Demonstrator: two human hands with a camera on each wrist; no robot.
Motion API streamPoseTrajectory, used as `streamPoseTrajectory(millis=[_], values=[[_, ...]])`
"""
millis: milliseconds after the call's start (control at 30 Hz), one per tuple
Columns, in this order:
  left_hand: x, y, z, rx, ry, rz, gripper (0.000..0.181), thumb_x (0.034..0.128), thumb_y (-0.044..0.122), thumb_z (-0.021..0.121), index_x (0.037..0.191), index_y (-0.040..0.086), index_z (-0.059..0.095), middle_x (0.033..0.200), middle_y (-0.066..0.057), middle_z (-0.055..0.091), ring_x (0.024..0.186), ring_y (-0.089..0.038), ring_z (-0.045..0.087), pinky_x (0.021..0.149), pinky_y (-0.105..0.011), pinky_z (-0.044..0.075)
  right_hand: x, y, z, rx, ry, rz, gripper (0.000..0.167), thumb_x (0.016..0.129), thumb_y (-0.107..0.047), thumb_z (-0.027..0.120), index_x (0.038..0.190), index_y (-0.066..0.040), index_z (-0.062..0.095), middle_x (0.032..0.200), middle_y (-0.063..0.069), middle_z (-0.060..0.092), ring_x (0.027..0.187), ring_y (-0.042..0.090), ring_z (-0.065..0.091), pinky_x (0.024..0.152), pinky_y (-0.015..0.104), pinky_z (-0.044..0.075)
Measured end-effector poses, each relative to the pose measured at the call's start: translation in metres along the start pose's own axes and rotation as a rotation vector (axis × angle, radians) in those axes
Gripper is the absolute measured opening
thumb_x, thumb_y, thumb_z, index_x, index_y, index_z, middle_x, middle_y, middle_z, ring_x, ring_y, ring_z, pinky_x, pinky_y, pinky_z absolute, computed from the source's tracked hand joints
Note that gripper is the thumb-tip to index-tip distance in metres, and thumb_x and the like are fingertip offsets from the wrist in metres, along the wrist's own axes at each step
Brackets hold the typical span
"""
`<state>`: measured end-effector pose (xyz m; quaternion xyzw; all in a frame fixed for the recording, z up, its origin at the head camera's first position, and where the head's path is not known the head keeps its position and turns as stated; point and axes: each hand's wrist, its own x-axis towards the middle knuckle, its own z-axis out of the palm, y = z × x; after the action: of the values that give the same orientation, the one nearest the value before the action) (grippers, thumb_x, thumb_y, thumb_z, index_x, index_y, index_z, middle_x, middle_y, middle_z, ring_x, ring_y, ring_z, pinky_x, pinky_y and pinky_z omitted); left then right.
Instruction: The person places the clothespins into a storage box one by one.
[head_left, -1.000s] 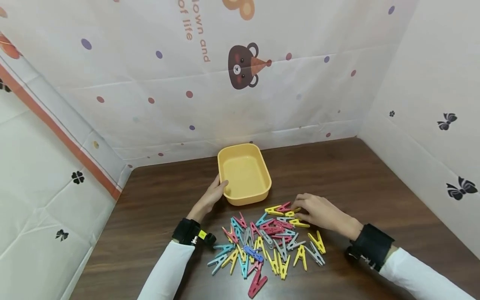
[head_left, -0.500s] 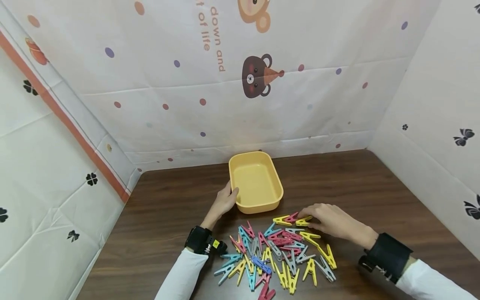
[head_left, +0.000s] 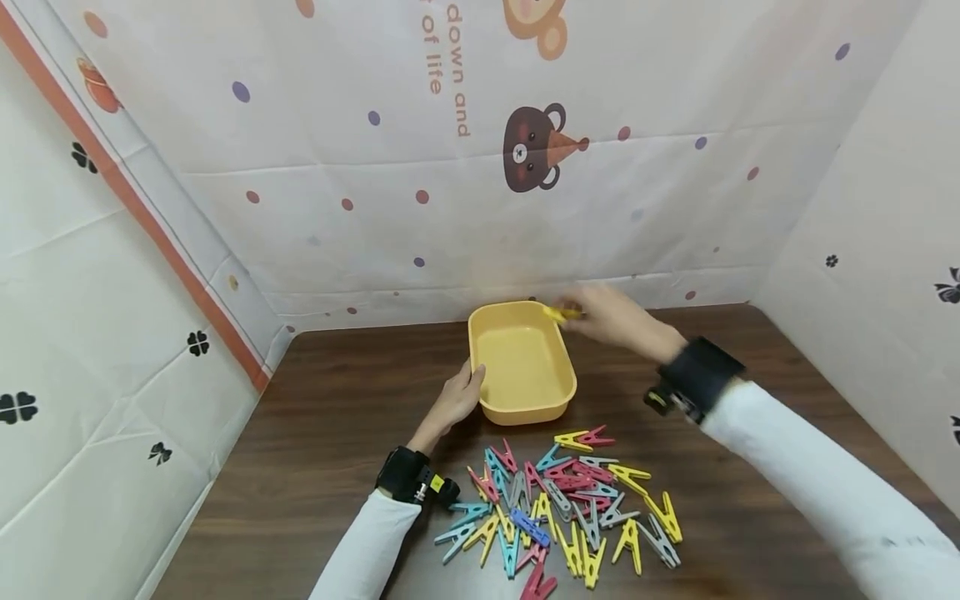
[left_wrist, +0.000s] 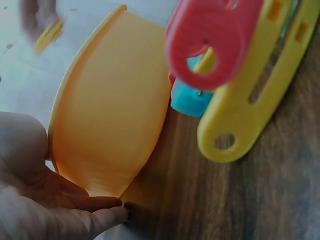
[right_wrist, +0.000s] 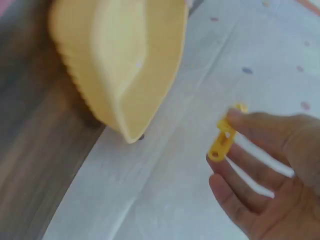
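Brought one yellow clothespin (right_wrist: 225,137) up from the far right edge of the pile (head_left: 572,482) since half a second ago, over to the far right corner of the yellow tub (head_left: 521,367). Left the tub and the rest of the pile in much the same relation to each other. Pinching the clothespin narrowly with the right grip (head_left: 603,317), thumb against one side and a fingertip against the other, with another finger off the clip; light enough, most likely, to need no firmer hold. Held in the air, off the bench (head_left: 322,433) and, judging by the right wrist view, apart from the tub's rim. Holding the tub at its left wall, toward the near end, with the left grip (head_left: 457,396), thumb over the rim and fingers outside, seemingly to keep it from sliding. No telling, from these views, flat from slightly tipped for the tub's base. Set just beyond the pile and close to the patterned wall sheet (head_left: 352,250), perhaps to keep both within easy reach. Scattered and overlapping on the near side, in red, yellow, grey and pale blue, with a dark blue clothespin (head_left: 530,528) among them.
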<state>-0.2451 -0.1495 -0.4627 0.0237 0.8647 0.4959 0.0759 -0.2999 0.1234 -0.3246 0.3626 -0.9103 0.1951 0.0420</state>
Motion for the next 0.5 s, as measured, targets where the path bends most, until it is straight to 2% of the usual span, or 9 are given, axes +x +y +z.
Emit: streamPoseTrajectory(millis=[133, 167, 267, 333, 400, 433, 500], values=[[0.004, 0.000, 0.000, -0.092, -0.021, -0.049, 0.059, 0.1125, 0.040, 0.029, 0.166, 0.017, 0.015, 0.170, -0.014, 0.024, 0.156, -0.037, 0.022, 0.125, -0.058, 0.022, 0.056, 0.000, 0.002, 0.053, 0.018, 0.181, 0.030, 0.094, -0.010, 0.070, 0.119, 0.007, 0.070, 0.110, 0.025, 0.073, 0.097, 0.035, 0.070, 0.082, 0.044, 0.058], [0.006, 0.000, 0.000, -0.136, -0.030, -0.063, 0.059, 0.1125, 0.039, 0.029, 0.166, 0.018, 0.015, 0.170, -0.013, 0.022, 0.157, -0.037, 0.020, 0.125, -0.059, 0.021, 0.068, 0.002, 0.007, 0.063, 0.028, 0.217, 0.028, 0.093, -0.010, 0.070, 0.115, 0.008, 0.072, 0.105, 0.024, 0.074, 0.091, 0.033, 0.069, 0.078, 0.041, 0.057], [0.010, -0.001, -0.003, -0.315, -0.069, -0.104, 0.059, 0.1122, 0.034, 0.033, 0.166, 0.019, 0.013, 0.172, -0.012, 0.017, 0.158, -0.034, 0.018, 0.126, -0.057, 0.021, 0.099, 0.014, 0.028, 0.100, 0.017, 0.329, 0.019, 0.088, -0.009, 0.072, 0.090, 0.009, 0.075, 0.078, 0.018, 0.071, 0.065, 0.025, 0.062, 0.065, 0.034, 0.051], [0.013, -0.002, -0.006, -0.444, -0.101, -0.123, 0.060, 0.1123, 0.030, 0.035, 0.166, 0.020, 0.011, 0.172, -0.012, 0.013, 0.158, -0.033, 0.018, 0.126, -0.056, 0.022, 0.115, 0.028, 0.049, 0.159, -0.002, 0.408, 0.019, 0.083, -0.009, 0.076, 0.075, 0.008, 0.071, 0.064, 0.013, 0.065, 0.054, 0.020, 0.058, 0.059, 0.032, 0.051], [0.015, -0.003, -0.010, -0.542, -0.129, -0.135, 0.060, 0.1123, 0.026, 0.036, 0.166, 0.022, 0.010, 0.173, -0.011, 0.009, 0.158, -0.031, 0.019, 0.125, -0.055, 0.025, 0.130, 0.044, 0.076, 0.215, -0.026, 0.482, 0.024, 0.078, -0.011, 0.080, 0.070, 0.006, 0.065, 0.058, 0.011, 0.061, 0.050, 0.022, 0.061, 0.057, 0.035, 0.056], [0.016, -0.003, -0.011, -0.572, -0.141, -0.145, 0.061, 0.1122, 0.026, 0.037, 0.166, 0.025, 0.010, 0.173, -0.009, 0.008, 0.159, -0.030, 0.018, 0.125, -0.055, 0.026, 0.136, 0.059, 0.096, 0.217, 0.007, 0.473, 0.029, 0.075, -0.018, 0.082, 0.066, 0.003, 0.064, 0.054, 0.008, 0.060, 0.048, 0.021, 0.062, 0.055, 0.033, 0.056], [0.016, -0.004, -0.013, -0.598, -0.167, -0.150, 0.061, 0.1122, 0.025, 0.038, 0.166, 0.027, 0.010, 0.174, -0.008, 0.004, 0.159, -0.029, 0.015, 0.125, -0.056, 0.026, 0.145, 0.075, 0.125, 0.189, -0.025, 0.532, 0.031, 0.074, -0.025, 0.083, 0.070, 0.000, 0.066, 0.061, 0.009, 0.064, 0.057, 0.024, 0.067, 0.062, 0.036, 0.060]])
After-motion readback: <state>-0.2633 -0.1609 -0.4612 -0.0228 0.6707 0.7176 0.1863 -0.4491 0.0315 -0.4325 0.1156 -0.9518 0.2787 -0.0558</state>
